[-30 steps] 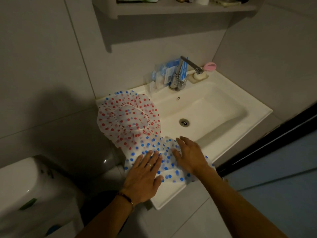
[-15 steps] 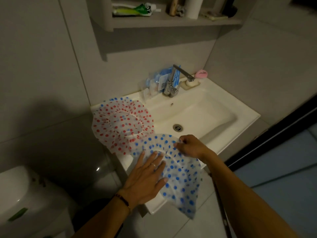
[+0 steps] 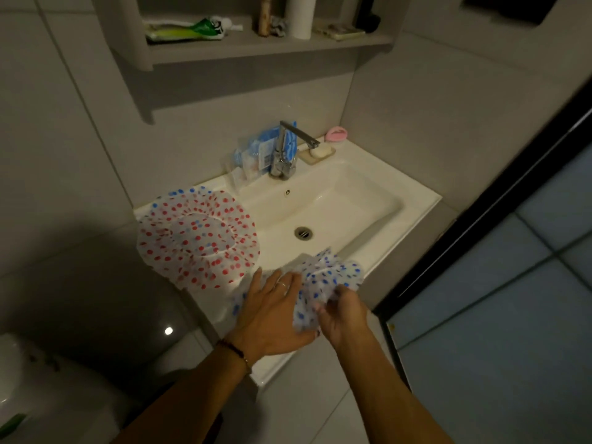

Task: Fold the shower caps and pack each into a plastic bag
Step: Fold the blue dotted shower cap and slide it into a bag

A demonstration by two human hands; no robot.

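Blue-dotted cap now bunched, right hand gripping, left hand flat, on white sink.

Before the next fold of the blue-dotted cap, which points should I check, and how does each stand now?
1. Left hand presses the blue-dotted translucent shower cap flat: ok.
2. Right hand grips the cap's edge: ok.
3. Cap lies fully on the white ceramic sink rim: not ok, part is lifted.
4. Red-dotted translucent shower cap lies apart from the fold: ok.
5. Clear plastic bags behind the chrome tap are empty: cannot tell.
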